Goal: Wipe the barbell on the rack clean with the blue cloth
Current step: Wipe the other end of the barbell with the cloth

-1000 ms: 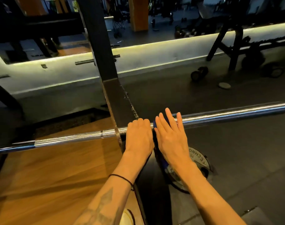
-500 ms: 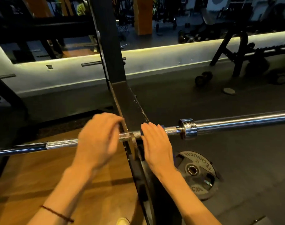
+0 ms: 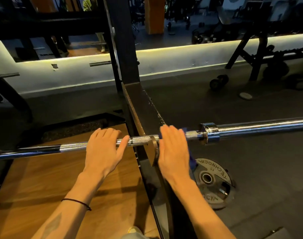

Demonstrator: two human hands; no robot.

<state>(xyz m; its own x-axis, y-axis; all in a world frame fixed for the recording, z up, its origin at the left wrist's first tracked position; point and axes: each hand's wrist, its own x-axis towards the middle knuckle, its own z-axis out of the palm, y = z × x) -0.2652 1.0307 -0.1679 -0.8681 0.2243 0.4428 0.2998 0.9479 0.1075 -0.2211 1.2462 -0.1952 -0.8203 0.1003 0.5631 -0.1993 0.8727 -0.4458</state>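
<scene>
Hands (image 3: 102,149) (image 3: 173,149) flank rack (image 3: 142,107) upright; cloth (image 3: 185,130) seemingly under right.

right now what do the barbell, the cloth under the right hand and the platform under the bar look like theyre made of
Barbell: polished, likely chromed steel, with bright streak reflections and a knurled, matte grip section.
Blue cloth: soft fabric, mostly hidden under the right hand, draping limply below the bar; the weave cannot be told.
Platform: wood or a wood-look surface, showing warm brown grain with a slight sheen.
</scene>
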